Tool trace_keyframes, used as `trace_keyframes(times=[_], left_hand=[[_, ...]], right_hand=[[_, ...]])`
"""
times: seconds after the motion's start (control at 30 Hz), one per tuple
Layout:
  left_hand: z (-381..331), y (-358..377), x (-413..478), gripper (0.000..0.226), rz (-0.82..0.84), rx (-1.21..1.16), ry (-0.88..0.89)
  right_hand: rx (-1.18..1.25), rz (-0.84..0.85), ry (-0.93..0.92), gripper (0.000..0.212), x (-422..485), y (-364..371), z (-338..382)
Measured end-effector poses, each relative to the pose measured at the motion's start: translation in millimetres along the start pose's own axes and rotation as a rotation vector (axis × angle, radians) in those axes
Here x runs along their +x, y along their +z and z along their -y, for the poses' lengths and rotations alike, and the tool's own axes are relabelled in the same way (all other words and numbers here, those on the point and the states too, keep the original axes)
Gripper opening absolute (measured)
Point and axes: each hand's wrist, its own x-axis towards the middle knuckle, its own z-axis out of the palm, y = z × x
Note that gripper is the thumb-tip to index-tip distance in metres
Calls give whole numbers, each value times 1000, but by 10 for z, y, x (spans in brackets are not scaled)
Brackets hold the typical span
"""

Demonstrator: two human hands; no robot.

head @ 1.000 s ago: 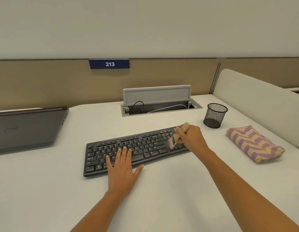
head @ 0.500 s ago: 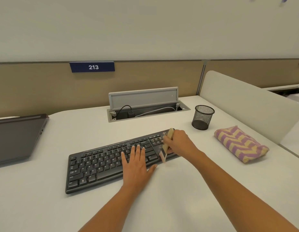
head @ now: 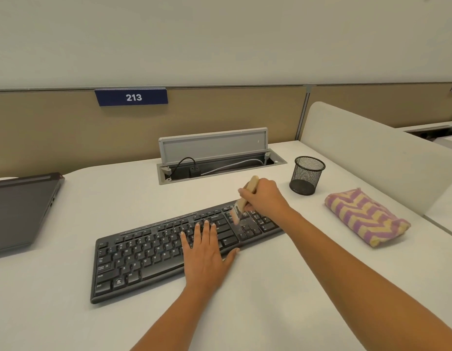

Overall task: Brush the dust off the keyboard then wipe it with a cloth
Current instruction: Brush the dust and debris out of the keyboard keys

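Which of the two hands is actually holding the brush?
The right hand: its fingers grip the wooden brush near the right end of the keyboard. The left hand holds nothing and lies flat on the middle keys.

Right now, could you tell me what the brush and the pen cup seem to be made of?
Brush: pale, matte handle, probably bare wood; the bristles are too blurred to judge. Pen cup: black open mesh, likely painted metal wire.
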Motion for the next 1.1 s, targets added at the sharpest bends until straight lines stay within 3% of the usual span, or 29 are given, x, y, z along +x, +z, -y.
trace_keyframes(times=[0.2,0.43,0.67,0.77,0.93,1.1], left_hand=[[-3,20,10,87,-5,-17,-3],[4,30,15,87,4,-23,2],[11,34,29,86,-3,-45,11],[10,39,32,90,-7,-55,9],[16,84,53,120,-8,-59,9],[18,120,59,121,-33,-94,6]], right_hand=[[75,-39,-70,21,155,244,113],[24,-4,-7,30,252,437,39],[-172,283,87,26,390,92,151],[-86,192,43,32,475,151,142],[122,95,74,30,570,414,71],[200,24,200,32,680,366,-36]])
